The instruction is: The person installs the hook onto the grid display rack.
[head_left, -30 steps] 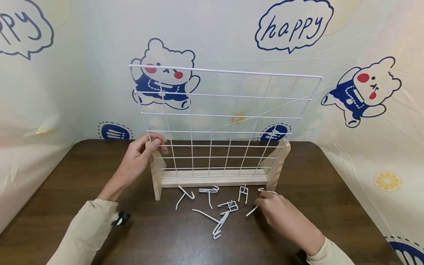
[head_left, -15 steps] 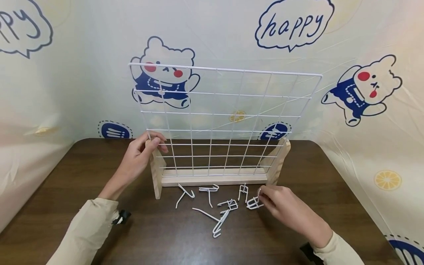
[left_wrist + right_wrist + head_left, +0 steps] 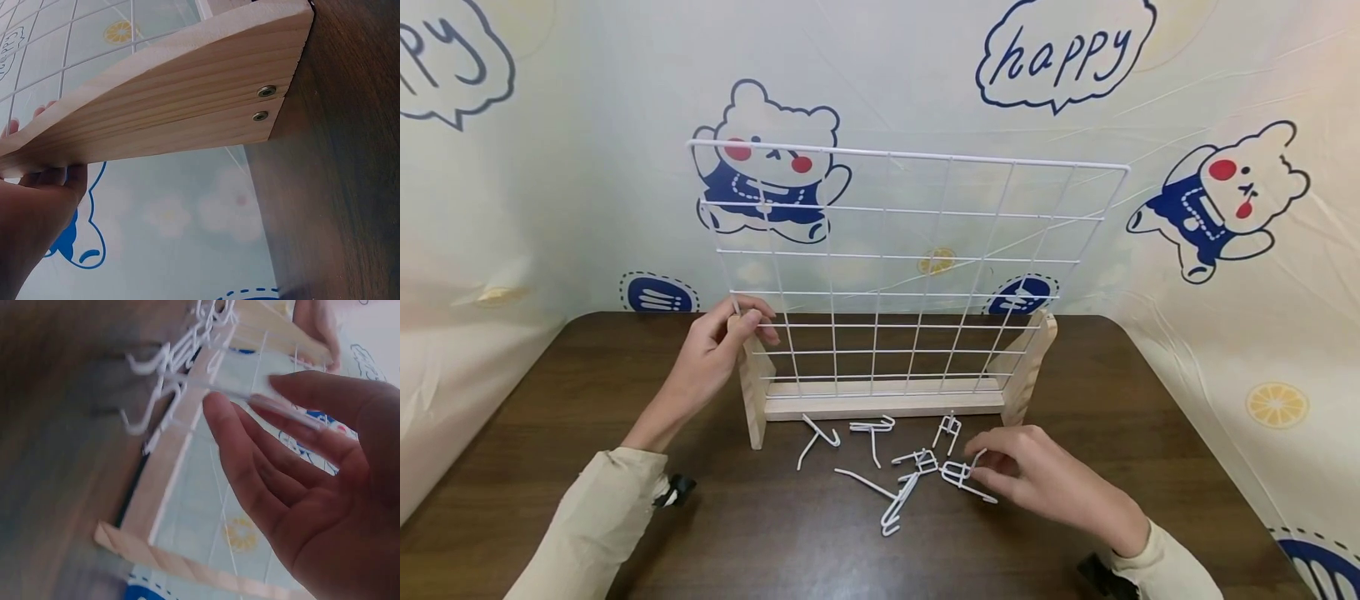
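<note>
My left hand (image 3: 711, 342) grips the left side of a wire grid rack (image 3: 895, 256), thumb in front, where the white grid meets the wooden side panel (image 3: 187, 106). At the right front, my right hand (image 3: 1037, 471) has its thumb and fingers parted around the upright prong of a white wire hook (image 3: 957, 473). Blurred in the right wrist view, that prong (image 3: 287, 412) runs between thumb and fingers. Other white hooks lie close by: a framed hook (image 3: 950, 425), a second framed hook (image 3: 925, 461) and a long-armed hook (image 3: 900, 504).
Two more hooks, a left hook (image 3: 817, 437) and a middle hook (image 3: 873, 428), lie before the rack's wooden base bar (image 3: 887, 407). The dark wooden table (image 3: 760, 533) ends at a cartoon-printed curtain (image 3: 895, 67) behind the rack.
My right hand has drawn its hook leftward and turned it, setting it beside the other hooks, and the fingers have spread. The framed hook nearby has tilted slightly. My left hand stays put.
</note>
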A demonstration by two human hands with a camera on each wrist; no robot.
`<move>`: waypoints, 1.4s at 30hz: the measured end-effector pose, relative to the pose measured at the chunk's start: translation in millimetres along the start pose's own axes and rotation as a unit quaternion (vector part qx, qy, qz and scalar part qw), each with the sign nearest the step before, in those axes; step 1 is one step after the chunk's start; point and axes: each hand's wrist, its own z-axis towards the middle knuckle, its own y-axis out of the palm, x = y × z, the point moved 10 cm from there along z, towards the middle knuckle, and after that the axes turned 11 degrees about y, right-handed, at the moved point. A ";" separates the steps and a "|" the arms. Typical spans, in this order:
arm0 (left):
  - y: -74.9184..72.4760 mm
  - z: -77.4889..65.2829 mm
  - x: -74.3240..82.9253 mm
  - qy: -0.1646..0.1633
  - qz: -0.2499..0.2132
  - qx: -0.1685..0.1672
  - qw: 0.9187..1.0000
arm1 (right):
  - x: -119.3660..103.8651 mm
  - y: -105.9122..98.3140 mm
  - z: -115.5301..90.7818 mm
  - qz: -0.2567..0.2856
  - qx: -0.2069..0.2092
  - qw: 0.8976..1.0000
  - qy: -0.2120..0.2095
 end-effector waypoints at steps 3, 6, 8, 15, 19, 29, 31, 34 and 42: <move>0.3 -0.5 -0.3 -0.001 0.001 -0.001 1.000 | -0.5 -1.7 0.5 0.001 0.021 1.000 0.005; 0.7 -1.0 -0.4 -0.002 0.000 -0.002 1.000 | 2.6 -6.0 0.4 -0.024 0.055 0.998 0.027; 1.1 -1.1 -0.5 -0.001 -0.002 -0.003 1.000 | 4.3 -8.8 -0.1 -0.037 0.070 0.996 0.038; 1.8 -0.7 -0.2 -0.003 0.007 -0.006 1.000 | -7.3 -18.9 -5.2 -0.082 0.129 0.988 0.003; 1.0 -0.4 0.8 -0.002 0.009 -0.005 1.000 | -19.0 -22.8 -9.2 -0.129 0.160 0.978 -0.033; -0.4 0.2 2.1 0.004 0.006 0.001 1.000 | -25.0 -18.6 -8.5 -0.133 0.129 0.981 -0.056; -0.4 -0.3 2.0 0.004 0.005 0.001 1.000 | -20.4 -16.1 -6.1 -0.113 0.111 0.986 -0.044; 0.1 -0.5 1.8 0.004 0.000 0.002 1.000 | -9.2 -13.0 -2.4 -0.059 0.084 0.995 -0.014; 0.5 -0.6 2.1 0.004 -0.007 0.006 1.000 | 12.7 3.2 4.1 0.078 0.006 0.996 0.051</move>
